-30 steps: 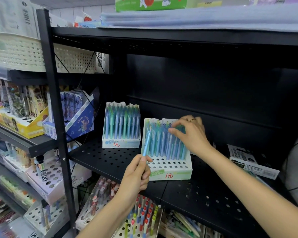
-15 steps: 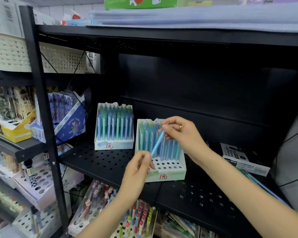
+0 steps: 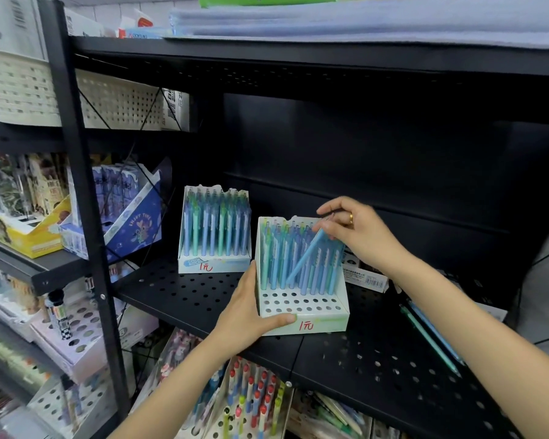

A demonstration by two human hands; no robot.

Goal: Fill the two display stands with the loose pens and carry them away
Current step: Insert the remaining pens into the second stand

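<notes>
I count two white display stands on my shelf, the near stand (image 3: 301, 312) and the far stand (image 3: 213, 263). Two loose pens (image 3: 431, 335) lie at my right. One light-blue pen (image 3: 305, 258) is in my fingers.

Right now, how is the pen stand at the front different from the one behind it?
The front stand has bare holes in its front rows; the back stand looks full. The left hand grips the front stand's left corner, while the back stand goes untouched. In the front stand a blue pen held by the right hand leans slanted; the back stand's pens all stand upright. Both are white, bear a red price mark and sit on the black perforated shelf.
</notes>
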